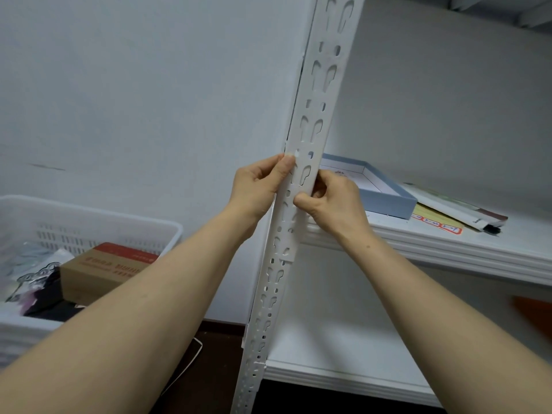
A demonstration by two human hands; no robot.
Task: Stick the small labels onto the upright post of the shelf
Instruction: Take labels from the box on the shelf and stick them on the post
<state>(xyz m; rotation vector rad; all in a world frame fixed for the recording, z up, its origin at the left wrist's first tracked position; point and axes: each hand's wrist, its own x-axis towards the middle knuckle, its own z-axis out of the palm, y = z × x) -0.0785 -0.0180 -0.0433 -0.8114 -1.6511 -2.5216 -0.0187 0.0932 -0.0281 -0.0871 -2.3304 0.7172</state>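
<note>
The white slotted upright post (pixel 321 94) of the shelf runs from top centre down to the bottom edge. My left hand (pixel 258 185) pinches the post's left edge, its thumb tip pressing a small white label (pixel 297 153) against the metal. My right hand (pixel 334 201) grips the post from the right, thumb on the front face just below a keyhole slot and fingers curled behind it. On the shelf at the right lies a yellow sheet with red-bordered labels (pixel 436 224).
A shallow blue-grey box (pixel 388 201) sits on the white shelf board (pixel 448 249) behind my right hand, with papers beside it. At the left, a white plastic crate (pixel 89 222) holds a brown carton and bags. A lower shelf board (pixel 343 375) is below.
</note>
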